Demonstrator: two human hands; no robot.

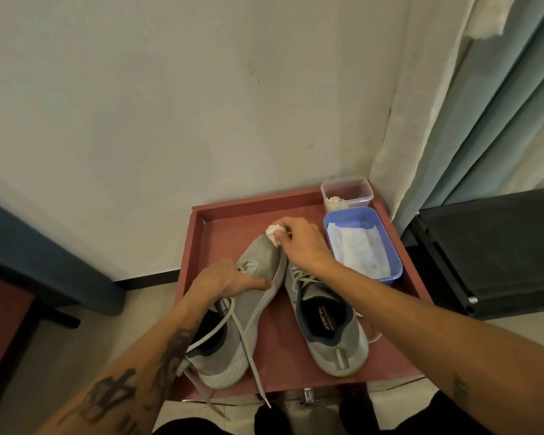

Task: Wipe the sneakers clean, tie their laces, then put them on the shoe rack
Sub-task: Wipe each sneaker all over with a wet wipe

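red tray (225, 237) | left hand (226, 279) grips sneaker (259, 257) | right hand (302, 243) pinches wipe (274, 233)

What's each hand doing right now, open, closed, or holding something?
Left hand: grips the tilted sneaker near its laces.
Right hand: pinches a crumpled white wipe against that sneaker's toe.

Both tattooed forearms are reaching forward, side by side. The left hand (230, 277) is gripping a sneaker (261, 252) with curled fingers, and the right hand (299, 243), further out, is pinching a white wad (273, 232) in its fingertips.
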